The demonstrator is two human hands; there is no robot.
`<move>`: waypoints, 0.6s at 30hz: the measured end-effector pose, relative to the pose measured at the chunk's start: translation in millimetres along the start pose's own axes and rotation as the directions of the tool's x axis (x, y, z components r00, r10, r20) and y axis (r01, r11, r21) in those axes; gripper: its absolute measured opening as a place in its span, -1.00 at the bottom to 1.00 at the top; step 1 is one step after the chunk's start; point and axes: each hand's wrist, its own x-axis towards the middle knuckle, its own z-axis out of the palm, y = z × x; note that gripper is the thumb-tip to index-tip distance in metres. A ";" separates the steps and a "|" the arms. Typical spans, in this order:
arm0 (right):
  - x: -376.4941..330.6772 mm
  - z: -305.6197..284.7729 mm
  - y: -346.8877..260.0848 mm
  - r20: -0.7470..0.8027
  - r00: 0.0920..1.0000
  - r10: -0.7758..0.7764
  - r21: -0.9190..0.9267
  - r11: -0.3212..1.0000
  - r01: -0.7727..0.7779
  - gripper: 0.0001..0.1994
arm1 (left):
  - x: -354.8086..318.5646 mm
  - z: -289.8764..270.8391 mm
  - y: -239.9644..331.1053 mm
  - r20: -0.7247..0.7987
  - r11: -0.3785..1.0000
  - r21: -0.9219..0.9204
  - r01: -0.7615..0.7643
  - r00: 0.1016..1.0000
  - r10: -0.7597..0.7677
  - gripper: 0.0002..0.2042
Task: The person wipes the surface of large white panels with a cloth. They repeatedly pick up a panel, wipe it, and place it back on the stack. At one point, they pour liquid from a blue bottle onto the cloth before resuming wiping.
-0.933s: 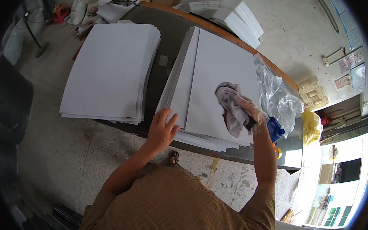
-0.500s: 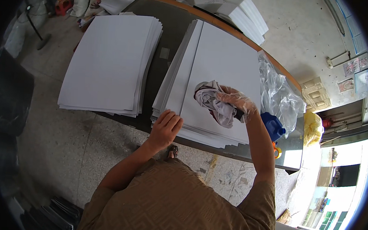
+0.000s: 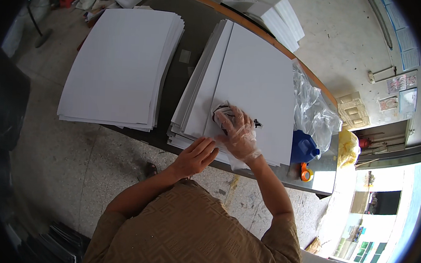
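My right hand (image 3: 240,132), in a thin clear glove, presses a crumpled grey and dark cloth (image 3: 221,114) onto the top white sheet of a stack (image 3: 257,76) on the dark table (image 3: 197,32). My left hand (image 3: 197,155) is bare and lies flat on the near edge of the same stack, fingers together, right beside the gloved hand.
A second stack of large white sheets (image 3: 123,63) lies to the left on the table. A blue bottle (image 3: 304,147), an orange tape roll (image 3: 306,173) and crumpled clear plastic (image 3: 313,109) sit at the right. More white stacks (image 3: 280,13) are at the far side.
My right hand has dragged the cloth across the sheet from the right side toward the near left. My left hand has slid right along the stack's near edge.
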 end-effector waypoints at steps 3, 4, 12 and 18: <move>2.9 29.7 24.2 -0.171 0.985 -0.007 0.019 1.000 0.010 -0.24 | -1.5 13.9 -6.7 -0.039 0.999 -0.052 0.002 0.999 -0.004 -0.69; 2.3 30.2 24.4 -0.181 0.984 -0.010 0.077 0.997 0.024 -0.25 | -3.1 17.4 -8.7 -0.045 0.998 -0.064 0.002 0.999 -0.005 -0.70; 1.7 25.9 20.6 -0.006 0.992 -0.126 0.045 0.991 0.126 -0.32 | -8.4 29.7 -17.2 -0.120 0.990 -0.143 -0.003 0.993 -0.014 -0.73; 116.9 61.6 113.1 0.010 0.997 -0.081 0.001 0.997 0.081 -0.41 | -8.2 32.9 -15.8 -0.065 0.999 -0.045 0.028 0.997 -0.031 -0.71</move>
